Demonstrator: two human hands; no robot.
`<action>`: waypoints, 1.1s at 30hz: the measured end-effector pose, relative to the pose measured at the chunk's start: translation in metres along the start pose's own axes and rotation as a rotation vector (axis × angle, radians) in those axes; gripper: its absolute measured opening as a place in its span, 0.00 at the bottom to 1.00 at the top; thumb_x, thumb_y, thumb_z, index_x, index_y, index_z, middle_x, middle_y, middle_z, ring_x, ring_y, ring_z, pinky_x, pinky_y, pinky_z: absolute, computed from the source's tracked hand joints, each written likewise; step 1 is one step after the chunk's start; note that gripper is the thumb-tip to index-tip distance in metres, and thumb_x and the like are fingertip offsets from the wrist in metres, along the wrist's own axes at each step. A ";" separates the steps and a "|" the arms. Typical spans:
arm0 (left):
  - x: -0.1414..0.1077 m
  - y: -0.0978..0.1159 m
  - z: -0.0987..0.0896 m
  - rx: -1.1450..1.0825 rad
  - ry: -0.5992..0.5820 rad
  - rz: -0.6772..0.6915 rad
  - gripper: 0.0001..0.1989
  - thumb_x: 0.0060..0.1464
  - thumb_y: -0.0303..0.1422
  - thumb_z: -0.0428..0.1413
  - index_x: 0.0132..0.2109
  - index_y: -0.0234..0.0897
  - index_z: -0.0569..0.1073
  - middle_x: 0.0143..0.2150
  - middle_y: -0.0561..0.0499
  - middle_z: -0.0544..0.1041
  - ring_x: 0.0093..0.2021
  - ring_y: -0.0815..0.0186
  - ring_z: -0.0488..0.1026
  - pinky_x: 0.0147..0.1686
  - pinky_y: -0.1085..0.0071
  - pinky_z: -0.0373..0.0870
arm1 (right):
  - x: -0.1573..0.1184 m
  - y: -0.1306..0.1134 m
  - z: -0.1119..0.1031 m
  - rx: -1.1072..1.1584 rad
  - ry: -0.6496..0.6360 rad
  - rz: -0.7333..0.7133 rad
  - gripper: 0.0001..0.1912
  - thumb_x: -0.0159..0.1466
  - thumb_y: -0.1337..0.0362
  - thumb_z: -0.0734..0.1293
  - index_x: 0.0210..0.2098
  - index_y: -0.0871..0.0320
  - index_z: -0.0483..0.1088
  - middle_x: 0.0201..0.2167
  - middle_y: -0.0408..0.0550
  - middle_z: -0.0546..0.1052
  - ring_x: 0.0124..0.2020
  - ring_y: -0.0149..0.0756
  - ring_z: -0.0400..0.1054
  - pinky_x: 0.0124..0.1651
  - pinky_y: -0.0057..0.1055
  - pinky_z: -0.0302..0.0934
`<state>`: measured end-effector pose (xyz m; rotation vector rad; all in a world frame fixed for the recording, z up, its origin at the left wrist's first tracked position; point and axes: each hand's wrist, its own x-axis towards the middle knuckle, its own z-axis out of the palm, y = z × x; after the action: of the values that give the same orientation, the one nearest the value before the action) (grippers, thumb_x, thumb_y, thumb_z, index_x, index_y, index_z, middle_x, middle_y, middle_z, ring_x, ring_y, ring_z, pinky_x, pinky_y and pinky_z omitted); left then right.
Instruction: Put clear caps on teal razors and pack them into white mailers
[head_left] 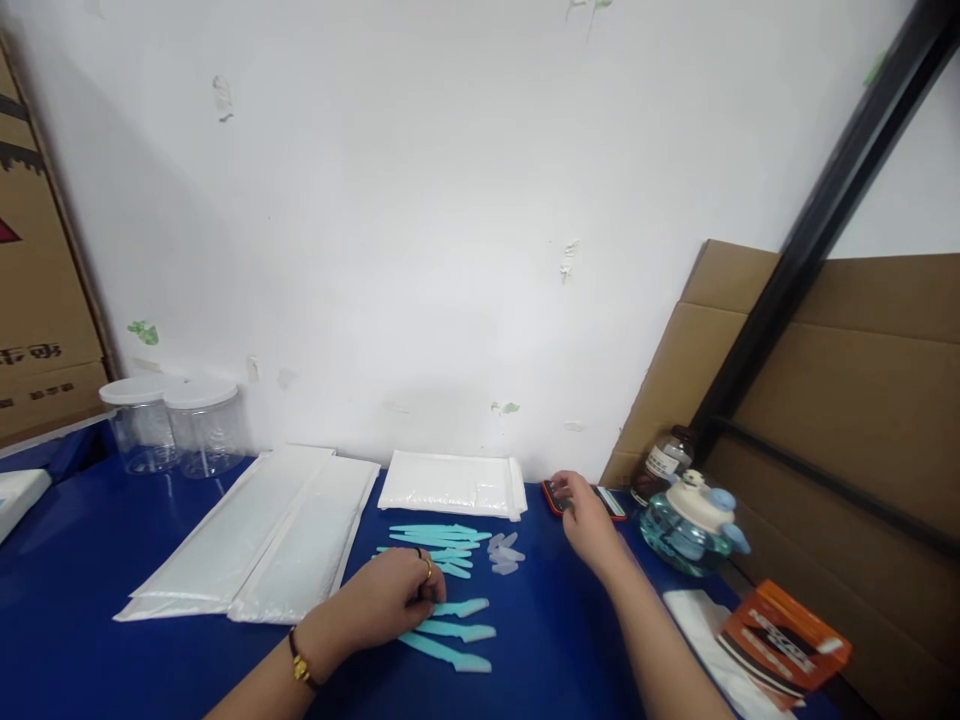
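Observation:
Turquoise eyebrow razors lie on the blue table in two groups. My left hand (394, 598) is over them, its fingers curled and pressed together on the handle of an eyebrow razor (466, 607). Two more razors (459, 655) fan out just below that hand. Several others (439, 537) lie in a bunch beyond it, partly hidden by my fingers. Beside the bunch is a small pile of translucent blade caps (505, 554). My right hand (581, 508) reaches over a phone (611, 502) in a red case, fingers apart and partly bent, fingertips at the screen.
White padded mailers (202, 540) lie at left, another mailer (450, 484) at the back. Clear lidded jars (202, 430) stand against the wall. On the right are a brown bottle (664, 465), a teal bottle (686, 530), an orange box (784, 640), tissue (701, 625) and cardboard (862, 420).

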<state>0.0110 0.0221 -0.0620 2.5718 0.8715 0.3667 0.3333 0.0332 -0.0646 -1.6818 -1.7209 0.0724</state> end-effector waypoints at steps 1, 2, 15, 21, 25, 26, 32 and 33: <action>0.000 0.000 0.000 -0.002 0.000 0.002 0.12 0.44 0.24 0.49 0.33 0.44 0.74 0.30 0.56 0.74 0.31 0.69 0.69 0.28 0.76 0.59 | 0.009 0.010 0.000 -0.050 -0.007 0.023 0.28 0.45 0.82 0.53 0.43 0.57 0.60 0.42 0.48 0.70 0.42 0.34 0.66 0.47 0.33 0.54; -0.001 0.000 0.001 -0.004 -0.002 0.004 0.12 0.44 0.24 0.49 0.33 0.44 0.74 0.29 0.56 0.74 0.32 0.69 0.69 0.28 0.76 0.59 | 0.017 0.018 0.001 -0.086 -0.027 0.035 0.29 0.44 0.82 0.52 0.44 0.57 0.60 0.43 0.48 0.70 0.41 0.33 0.67 0.48 0.33 0.52; -0.002 -0.001 -0.001 -0.051 -0.021 -0.028 0.13 0.44 0.24 0.49 0.33 0.44 0.74 0.28 0.56 0.73 0.31 0.69 0.68 0.27 0.76 0.58 | 0.048 0.055 0.018 -0.205 -0.185 0.005 0.26 0.49 0.83 0.55 0.45 0.56 0.57 0.45 0.47 0.72 0.45 0.34 0.66 0.47 0.31 0.45; -0.002 0.006 -0.007 -0.052 -0.065 -0.046 0.12 0.44 0.24 0.49 0.34 0.43 0.74 0.30 0.55 0.73 0.31 0.69 0.67 0.27 0.77 0.57 | 0.049 0.063 0.023 -0.219 -0.214 0.017 0.26 0.49 0.83 0.55 0.44 0.55 0.58 0.43 0.46 0.73 0.44 0.35 0.65 0.46 0.31 0.45; -0.002 0.006 -0.007 -0.047 -0.067 -0.060 0.13 0.44 0.25 0.50 0.34 0.43 0.75 0.30 0.55 0.73 0.30 0.70 0.67 0.27 0.77 0.57 | 0.049 0.063 0.025 -0.221 -0.221 0.001 0.28 0.47 0.84 0.54 0.44 0.54 0.58 0.42 0.45 0.73 0.44 0.34 0.66 0.47 0.31 0.45; -0.002 0.005 -0.007 -0.046 -0.064 -0.059 0.12 0.44 0.25 0.50 0.34 0.43 0.74 0.30 0.56 0.73 0.30 0.70 0.67 0.27 0.77 0.57 | 0.050 0.063 0.024 -0.218 -0.212 -0.002 0.28 0.47 0.83 0.55 0.44 0.54 0.58 0.43 0.45 0.73 0.43 0.34 0.66 0.47 0.31 0.46; -0.002 0.002 -0.005 -0.058 -0.056 -0.054 0.12 0.45 0.25 0.49 0.34 0.43 0.75 0.30 0.55 0.74 0.31 0.69 0.67 0.27 0.77 0.57 | 0.056 0.071 0.003 -0.167 -0.066 0.050 0.32 0.41 0.82 0.54 0.43 0.54 0.59 0.39 0.43 0.74 0.41 0.33 0.68 0.49 0.32 0.49; -0.002 0.002 -0.004 -0.059 -0.055 -0.052 0.12 0.45 0.25 0.49 0.34 0.43 0.74 0.30 0.55 0.73 0.31 0.69 0.67 0.27 0.77 0.57 | 0.056 0.074 -0.003 -0.159 -0.041 0.059 0.32 0.40 0.82 0.54 0.43 0.54 0.60 0.38 0.42 0.74 0.40 0.33 0.69 0.49 0.32 0.50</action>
<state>0.0087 0.0208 -0.0576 2.4881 0.8923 0.3002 0.4041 0.0928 -0.0748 -1.8583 -1.7464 -0.0028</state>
